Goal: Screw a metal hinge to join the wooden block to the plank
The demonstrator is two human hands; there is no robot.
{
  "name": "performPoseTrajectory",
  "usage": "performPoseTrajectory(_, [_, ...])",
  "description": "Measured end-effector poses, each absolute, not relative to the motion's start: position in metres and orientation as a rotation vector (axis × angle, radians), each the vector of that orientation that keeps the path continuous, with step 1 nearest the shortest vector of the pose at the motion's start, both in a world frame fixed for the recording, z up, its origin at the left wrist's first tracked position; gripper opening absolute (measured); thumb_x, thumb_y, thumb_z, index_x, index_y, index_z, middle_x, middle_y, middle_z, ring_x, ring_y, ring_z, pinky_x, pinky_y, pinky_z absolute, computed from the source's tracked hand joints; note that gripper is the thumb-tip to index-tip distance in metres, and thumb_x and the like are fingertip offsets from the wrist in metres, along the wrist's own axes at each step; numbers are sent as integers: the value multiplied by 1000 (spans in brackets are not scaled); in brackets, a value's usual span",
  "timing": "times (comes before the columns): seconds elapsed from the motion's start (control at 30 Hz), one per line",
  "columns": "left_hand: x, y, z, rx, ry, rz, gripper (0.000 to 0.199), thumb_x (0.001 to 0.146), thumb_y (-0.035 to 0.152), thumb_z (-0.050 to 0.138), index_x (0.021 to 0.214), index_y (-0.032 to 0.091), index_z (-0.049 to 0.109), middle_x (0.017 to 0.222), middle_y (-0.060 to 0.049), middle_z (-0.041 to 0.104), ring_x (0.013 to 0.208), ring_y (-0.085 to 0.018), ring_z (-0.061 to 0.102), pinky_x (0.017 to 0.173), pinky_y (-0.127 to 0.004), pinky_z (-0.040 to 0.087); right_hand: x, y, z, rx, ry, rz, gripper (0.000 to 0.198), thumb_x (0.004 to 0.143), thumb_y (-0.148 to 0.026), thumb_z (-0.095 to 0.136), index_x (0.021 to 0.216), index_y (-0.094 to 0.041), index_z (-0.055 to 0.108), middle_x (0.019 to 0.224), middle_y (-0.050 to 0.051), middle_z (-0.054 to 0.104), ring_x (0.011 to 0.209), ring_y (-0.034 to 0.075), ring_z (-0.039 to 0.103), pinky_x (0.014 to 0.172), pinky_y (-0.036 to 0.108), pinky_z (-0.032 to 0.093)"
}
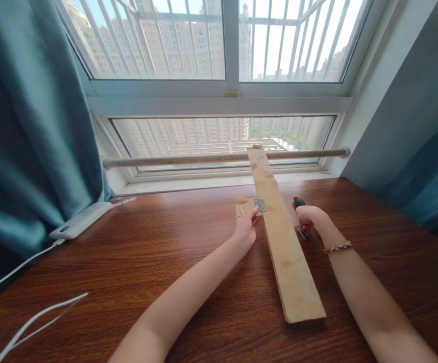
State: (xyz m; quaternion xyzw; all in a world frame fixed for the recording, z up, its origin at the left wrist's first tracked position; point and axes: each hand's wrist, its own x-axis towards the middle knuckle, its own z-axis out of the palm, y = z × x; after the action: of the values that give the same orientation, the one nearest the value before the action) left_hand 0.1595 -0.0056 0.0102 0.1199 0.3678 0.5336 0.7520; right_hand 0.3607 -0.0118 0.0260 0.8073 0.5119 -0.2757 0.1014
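Note:
A long pale wooden board (289,252) lies lengthwise on the brown table, its far end reaching over the sill. At its left edge, a small metal hinge (259,203) bridges to a short wooden piece (243,205). My left hand (246,229) pinches at the hinge, thumb and fingers closed around it and the short piece. To the right of the board, my right hand (308,218) is closed round a tool with a black and orange handle (298,200); its working end is hard to make out. Small shiny metal parts (302,233) show just under that hand.
The brown wooden table (146,262) runs up to a window with a round metal rail (184,160) across it. A white power strip or charger (80,221) with white cables (33,322) lies at the left, beside a blue-green curtain (33,101).

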Motion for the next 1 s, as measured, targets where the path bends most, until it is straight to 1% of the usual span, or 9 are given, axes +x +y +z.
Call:
performPoseTrajectory(0.13, [160,-6,9,263,794,1178,17,68,-3,65,74,12,61,65,-3,66,53,-8,59,56,-20,49,369,-13,40,2428,1642,-733,7,54,-3,63,52,-10,61,44,8,59,52,21,62,49,26,45])
performPoseTrajectory(0.23, [160,-5,6,279,790,1178,19,66,-2,67,76,13,61,68,-3,67,55,-8,59,56,-19,49,371,-11,54,2482,1867,-673,11,64,-12,58,54,-10,63,51,8,63,54,18,61,50,23,43])
performPoseTrajectory(0.37, [161,-3,3,297,782,1182,18,67,-2,66,76,13,61,71,-3,67,58,-9,61,57,-20,48,353,-4,62,2609,2233,-473,26,80,-23,46,85,-14,69,79,5,70,68,15,63,58,20,44])
performPoseTrajectory(0.47, [161,-4,4,297,784,1189,19,65,-3,66,74,13,61,71,-3,67,58,-10,61,59,-21,49,328,0,53,2676,2678,-470,30,84,-29,44,97,-15,67,80,4,68,60,12,60,56,21,44])
performPoseTrajectory(0.6, [160,-6,7,322,777,1172,19,65,-2,66,75,14,63,71,-3,68,60,-10,62,61,-21,50,299,2,34,2562,3086,-504,30,84,-26,43,96,-15,68,79,6,67,59,13,60,57,23,45])
performPoseTrajectory(0.7, [160,-7,10,346,750,1158,20,67,-2,65,79,13,65,76,-6,70,65,-11,64,63,-21,50,287,0,25,2541,3138,-626,25,84,-25,45,97,-16,64,72,4,67,60,14,61,60,24,46])
performPoseTrajectory(0.77, [159,-8,11,344,751,1155,19,68,-3,63,80,12,66,77,-6,70,65,-11,65,63,-20,50,283,-2,23,2590,3113,-711,19,84,-27,48,90,-17,62,66,2,66,56,14,60,59,24,46])
performPoseTrajectory(0.87, [160,-8,11,325,760,1160,16,70,-3,62,78,11,65,74,-7,69,64,-11,65,62,-20,50,280,-5,24,2646,3115,-636,16,83,-28,51,76,-18,61,64,1,65,54,13,58,58,23,44])
performPoseTrajectory(1.0, [160,-7,11,290,774,1174,17,70,-3,62,78,12,65,72,-5,69,60,-11,63,59,-21,50,278,-8,28,2654,3143,-477,17,82,-28,53,73,-17,63,60,0,63,53,12,55,56,22,42])
